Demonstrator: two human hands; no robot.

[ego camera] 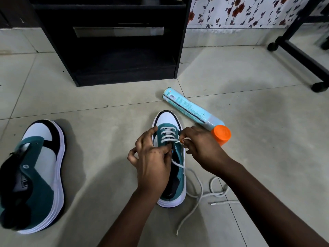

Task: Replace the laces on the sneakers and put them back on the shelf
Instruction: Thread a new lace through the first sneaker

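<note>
- far left on the floor tiles [106, 97] lies the unlaced sneaker [35, 175], teal, white and black, toe pointing away, eyelets bare, well apart from the hands.
- behind it, the black shelf unit [110, 50] stands against the wall, its lower compartment open to the front, with a stretch of tile between it and the shoes.
- the left hand [151, 157] comes in from below, forearm angled up; its fingers are curled over the tongue area, thumb and forefinger pinching at an eyelet on the centre sneaker [170, 157].
- this shoe stands upright, toe away, the white lace [168, 133] crossing the front eyelets in a few rows.
- the right hand [201, 148] sits just beside the shoe's right edge, fingertips pinched narrow on the lace's tip.
- loose lace tails trail over the tiles to the right of the heel.
- a spray can [192, 111] with an orange cap lies on its side just beyond the right hand.
- far right, a black wheeled frame [302, 59] edges the open floor.
</note>
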